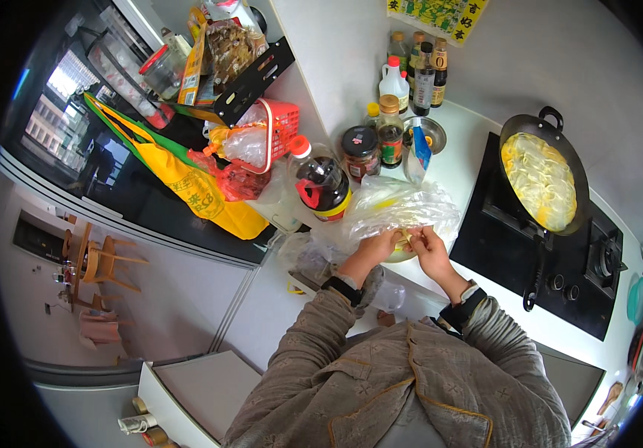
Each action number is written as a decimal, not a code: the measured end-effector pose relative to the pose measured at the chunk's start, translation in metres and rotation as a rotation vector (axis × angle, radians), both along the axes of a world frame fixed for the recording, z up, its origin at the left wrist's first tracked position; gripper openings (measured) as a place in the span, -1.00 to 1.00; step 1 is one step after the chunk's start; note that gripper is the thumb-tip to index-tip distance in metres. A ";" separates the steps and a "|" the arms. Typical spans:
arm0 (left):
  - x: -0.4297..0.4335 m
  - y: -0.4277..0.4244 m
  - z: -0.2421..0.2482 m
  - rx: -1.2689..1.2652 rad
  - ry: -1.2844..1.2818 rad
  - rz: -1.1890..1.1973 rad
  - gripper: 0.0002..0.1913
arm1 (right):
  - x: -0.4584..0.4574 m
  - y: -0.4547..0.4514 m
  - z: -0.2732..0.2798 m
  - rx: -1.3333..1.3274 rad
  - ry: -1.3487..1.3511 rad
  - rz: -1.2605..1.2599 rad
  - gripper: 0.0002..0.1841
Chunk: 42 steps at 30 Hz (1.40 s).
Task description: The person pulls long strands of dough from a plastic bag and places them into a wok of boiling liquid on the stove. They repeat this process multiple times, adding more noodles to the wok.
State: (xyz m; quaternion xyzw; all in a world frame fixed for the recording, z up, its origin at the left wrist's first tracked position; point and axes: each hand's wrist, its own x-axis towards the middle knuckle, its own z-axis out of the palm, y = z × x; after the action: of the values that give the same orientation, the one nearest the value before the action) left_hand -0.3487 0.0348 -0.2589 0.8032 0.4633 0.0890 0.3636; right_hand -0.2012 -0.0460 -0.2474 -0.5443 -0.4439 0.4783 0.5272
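My left hand (378,248) and my right hand (429,250) meet at the near edge of the white counter, fingertips pinching a small pale yellowish piece (405,237) between them; what it is cannot be told. Just beyond and partly under the hands lies a clear plastic bag (397,207). Part of a round, pale item (401,256) shows below the fingers. To the right, a black frying pan (581,201) stands on the gas hob (481,235), its handle towards me. Thin, overlapping pale yellow pieces (539,182) cover the inside of the pan.
Left of the bag stand a large bottle of dark liquid (321,182) and a dark-lidded jar (360,151). Behind are sauce bottles (423,84), a white jug (393,84) and a metal bowl (438,134). A red plastic basket (283,131) and a yellow bag (198,190) lie farther left.
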 end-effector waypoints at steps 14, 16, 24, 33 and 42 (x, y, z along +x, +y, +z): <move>-0.007 -0.024 0.025 0.320 -0.533 -0.077 -0.86 | 0.025 -0.014 0.030 -0.112 -0.105 -0.100 -0.82; -0.007 -0.029 0.030 0.249 -0.561 -0.045 -0.86 | 0.027 -0.018 0.044 -0.129 -0.157 -0.106 -0.81; -0.009 -0.045 0.104 -0.311 -0.830 0.058 -0.82 | 0.043 -0.063 0.120 0.075 0.018 -0.206 -0.84; -0.017 0.000 0.186 -0.209 -1.106 0.221 -0.76 | 0.228 -0.142 0.193 0.296 0.058 -0.562 -0.86; 0.015 0.041 0.205 -0.298 -1.161 0.215 -0.78 | 0.445 -0.237 0.190 0.131 -0.048 -0.855 -0.85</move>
State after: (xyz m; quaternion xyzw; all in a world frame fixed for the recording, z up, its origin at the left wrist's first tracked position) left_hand -0.3338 0.0760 -0.0538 0.5128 0.2752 0.4827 0.6544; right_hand 0.2435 -0.2830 -0.0573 -0.6555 -0.2200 0.1751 0.7009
